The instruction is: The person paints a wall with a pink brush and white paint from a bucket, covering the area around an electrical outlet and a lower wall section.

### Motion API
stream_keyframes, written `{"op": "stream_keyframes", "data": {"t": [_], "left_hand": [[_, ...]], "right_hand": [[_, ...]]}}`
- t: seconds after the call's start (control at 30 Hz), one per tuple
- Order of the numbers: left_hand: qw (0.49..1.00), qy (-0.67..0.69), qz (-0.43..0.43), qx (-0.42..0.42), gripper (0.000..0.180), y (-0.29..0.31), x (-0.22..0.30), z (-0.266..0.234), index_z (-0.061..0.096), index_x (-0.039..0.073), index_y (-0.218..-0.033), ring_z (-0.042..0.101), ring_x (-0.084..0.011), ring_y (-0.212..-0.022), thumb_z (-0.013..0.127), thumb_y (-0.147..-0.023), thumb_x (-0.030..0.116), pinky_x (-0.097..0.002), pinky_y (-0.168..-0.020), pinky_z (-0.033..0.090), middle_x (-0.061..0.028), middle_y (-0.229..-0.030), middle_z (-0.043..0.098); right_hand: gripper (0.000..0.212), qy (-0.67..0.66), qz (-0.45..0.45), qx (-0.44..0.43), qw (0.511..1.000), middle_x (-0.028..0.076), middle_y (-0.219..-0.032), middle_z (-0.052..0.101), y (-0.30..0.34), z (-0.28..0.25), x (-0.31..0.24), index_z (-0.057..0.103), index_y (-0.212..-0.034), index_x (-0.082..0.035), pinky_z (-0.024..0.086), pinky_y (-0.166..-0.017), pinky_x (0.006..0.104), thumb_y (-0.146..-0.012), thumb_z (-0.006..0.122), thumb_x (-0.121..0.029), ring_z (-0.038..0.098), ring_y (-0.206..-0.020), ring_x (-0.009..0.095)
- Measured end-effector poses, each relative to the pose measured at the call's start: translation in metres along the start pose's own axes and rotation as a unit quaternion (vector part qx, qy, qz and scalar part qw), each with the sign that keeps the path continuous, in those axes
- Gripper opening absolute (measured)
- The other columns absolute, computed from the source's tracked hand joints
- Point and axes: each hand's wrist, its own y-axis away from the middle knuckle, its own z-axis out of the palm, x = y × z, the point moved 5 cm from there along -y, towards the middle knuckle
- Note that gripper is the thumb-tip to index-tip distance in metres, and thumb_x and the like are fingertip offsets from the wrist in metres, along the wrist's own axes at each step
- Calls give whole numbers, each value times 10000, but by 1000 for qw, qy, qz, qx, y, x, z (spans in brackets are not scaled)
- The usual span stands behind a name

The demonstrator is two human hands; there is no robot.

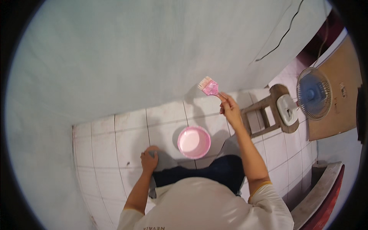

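My right hand [229, 107] is closed around the handle of a wide paintbrush [210, 88]. Its pink ferrule and pale bristles point up and to the left, toward the light blue-green wall [126, 57], apart from it as far as I can see. Below, between my feet, a pink round tub [210, 142] stands on the floor with pale paint [193, 142] in it. My left hand [148, 160] holds nothing and lies by my left knee, thumb apart from the fingers.
White floor tiles [96, 143] run along the wall's foot. To the right, a wooden stool [260, 103] carries a fan [312, 94] with blue blades. Behind it leans a brown board [345, 69]. A black cable [283, 36] hangs on the wall. A grey-and-red item [320, 195] stands lower right.
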Motion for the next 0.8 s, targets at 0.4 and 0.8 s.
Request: {"op": "stream_keyframes", "data": {"t": [0.4, 0.8], "left_hand": [[998, -11, -31, -49, 599, -4, 22, -8, 469, -88, -1200, 491, -439, -1102, 595, -865, 392, -512, -911, 464, -284, -1172, 500], [998, -6, -49, -42, 597, -3, 26, -19, 484, -84, -1190, 498, -434, -1088, 589, -863, 404, -516, -890, 474, -277, -1159, 510]], "right_hand": [[208, 452, -49, -221, 863, 236, -944, 656, 91, 68, 57, 582, -1034, 24, 522, -745, 473, -911, 537, -139, 654, -865, 400], [222, 591, -80, -276, 754, 227, -1060, 620, 95, 130, 178, 594, -1076, 6, 552, -749, 450, -913, 477, -88, 673, -837, 370]]}}
